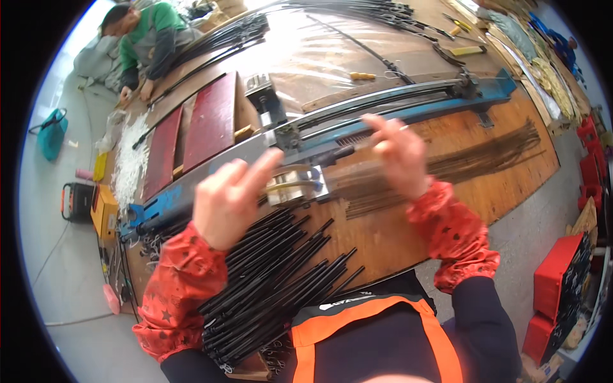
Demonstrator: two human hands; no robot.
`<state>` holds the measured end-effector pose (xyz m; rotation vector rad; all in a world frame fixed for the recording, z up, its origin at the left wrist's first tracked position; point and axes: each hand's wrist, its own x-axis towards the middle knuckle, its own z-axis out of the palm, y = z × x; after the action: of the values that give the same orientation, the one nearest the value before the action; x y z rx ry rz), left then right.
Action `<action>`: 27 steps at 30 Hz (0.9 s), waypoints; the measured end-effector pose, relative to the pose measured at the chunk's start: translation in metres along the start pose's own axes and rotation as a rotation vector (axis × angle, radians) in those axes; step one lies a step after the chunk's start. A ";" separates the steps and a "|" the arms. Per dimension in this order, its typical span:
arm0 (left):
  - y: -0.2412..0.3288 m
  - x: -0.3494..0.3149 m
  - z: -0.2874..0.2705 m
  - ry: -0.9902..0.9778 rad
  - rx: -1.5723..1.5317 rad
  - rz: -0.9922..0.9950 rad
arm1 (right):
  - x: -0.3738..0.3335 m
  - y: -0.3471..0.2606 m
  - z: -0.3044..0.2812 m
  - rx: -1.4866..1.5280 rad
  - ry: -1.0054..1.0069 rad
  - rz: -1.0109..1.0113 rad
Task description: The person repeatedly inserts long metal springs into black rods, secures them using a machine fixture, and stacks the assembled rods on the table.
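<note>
My left hand (225, 199) is beside a small metal clamping fixture (288, 190) on the bench. Its index finger reaches toward the fixture and the other fingers curl in; whatever they hold is hidden. To the right, my right hand (401, 156) is raised over thin brown rods (440, 167), smeared by motion, so its grip is unclear. Between the hands a short black rod-like part (336, 155) points right from the fixture. Behind them runs a long blue machine rail (408, 116) with dark rods along it. Many black tubes (274, 262) lie in front of my left forearm.
Two dark red boards (207, 121) lie at the left beside a boxy metal unit (263, 96). A co-worker in green (156, 38) handles things at the far left. Black rod bundles (236, 32) lie at the back. Red bins (555, 274) stand at right.
</note>
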<state>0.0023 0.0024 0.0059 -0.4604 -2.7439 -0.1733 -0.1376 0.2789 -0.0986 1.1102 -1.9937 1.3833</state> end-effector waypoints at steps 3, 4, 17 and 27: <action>-0.051 -0.006 -0.022 0.296 -0.052 -0.207 | -0.012 0.051 -0.024 -0.343 -0.045 0.095; -0.060 -0.010 -0.032 0.339 -0.080 -0.368 | -0.008 0.053 -0.016 -0.327 -0.058 0.094; -0.096 -0.077 -0.044 0.337 -0.001 -0.364 | 0.105 0.010 0.145 0.038 -0.458 -0.185; -0.106 -0.083 -0.021 0.326 -0.058 -0.401 | 0.112 0.002 0.156 -0.371 -0.458 -0.430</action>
<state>0.0469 -0.1256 -0.0107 0.1053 -2.4792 -0.3912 -0.1914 0.0961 -0.0756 1.6482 -2.0227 0.5471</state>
